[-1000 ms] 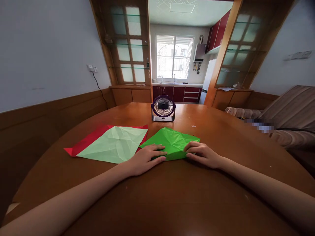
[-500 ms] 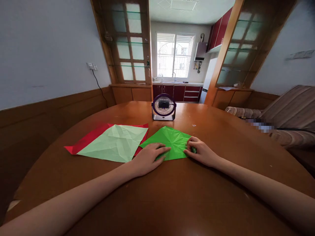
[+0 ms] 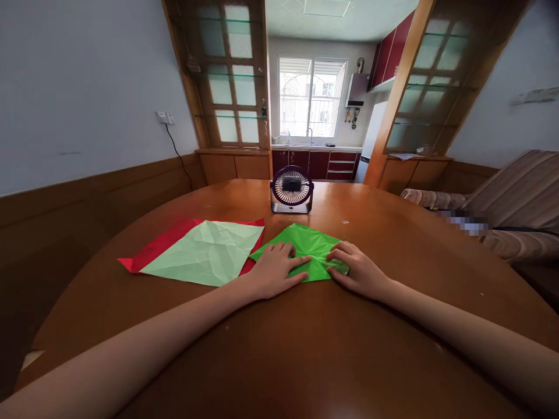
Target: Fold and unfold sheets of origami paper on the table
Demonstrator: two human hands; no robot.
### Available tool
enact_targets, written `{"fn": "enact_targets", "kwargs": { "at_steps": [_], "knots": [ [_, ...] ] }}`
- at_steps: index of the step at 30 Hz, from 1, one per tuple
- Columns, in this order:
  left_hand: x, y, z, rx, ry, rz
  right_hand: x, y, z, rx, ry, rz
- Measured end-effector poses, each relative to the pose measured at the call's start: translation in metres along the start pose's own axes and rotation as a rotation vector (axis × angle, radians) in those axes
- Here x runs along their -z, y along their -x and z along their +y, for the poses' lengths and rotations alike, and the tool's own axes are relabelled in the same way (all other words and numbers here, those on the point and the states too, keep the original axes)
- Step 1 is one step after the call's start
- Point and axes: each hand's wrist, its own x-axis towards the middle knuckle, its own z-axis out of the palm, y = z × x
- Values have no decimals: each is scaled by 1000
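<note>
A creased bright green paper (image 3: pixel 305 241) lies on the round wooden table (image 3: pixel 305 349) in front of me. My left hand (image 3: pixel 275 270) rests flat on its left part, fingers spread and pointing at the middle. My right hand (image 3: pixel 356 269) is at its right corner, fingertips pinching a folded flap of the paper against the table. To the left lies a pale green sheet (image 3: pixel 205 253) on top of a red sheet (image 3: pixel 152 249).
A small dark desk fan (image 3: pixel 292 190) stands on the table behind the green paper. A striped sofa (image 3: pixel 515 192) is at the right. Wood-panelled wall runs along the left, and a kitchen with a window is at the back.
The right corner of the green paper has been folded inward toward the middle. My left hand slid further onto the paper, and my right hand moved inward with the flap.
</note>
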Motion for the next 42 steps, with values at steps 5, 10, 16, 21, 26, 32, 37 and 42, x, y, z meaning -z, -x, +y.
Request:
{"fn": "enact_targets", "kwargs": {
  "at_steps": [5, 10, 16, 21, 26, 32, 37, 42],
  "knots": [
    [1, -6, -7, -22, 27, -23, 2, -1, -9, 323, -20, -169],
    [8, -8, -21, -88, 116, -121, 5, -2, -9, 322, 4, -243],
    [22, -7, -32, -141, 191, -210, 16, 1, 4, 332, -66, -243],
    [23, -5, -29, -153, 192, -191, 27, 5, 24, 294, -213, -241],
    [16, -2, -20, -155, 64, -103, 30, 9, 35, 221, -333, -213],
    [14, -1, -6, -385, -206, 36, 28, 8, 28, 219, -307, -213],
    [12, -2, -2, -542, -312, 109, 29, 7, 20, 250, -279, -214],
    [11, -3, -9, -561, -353, 113, 31, 4, 2, 199, -404, -189]
  ]
}}
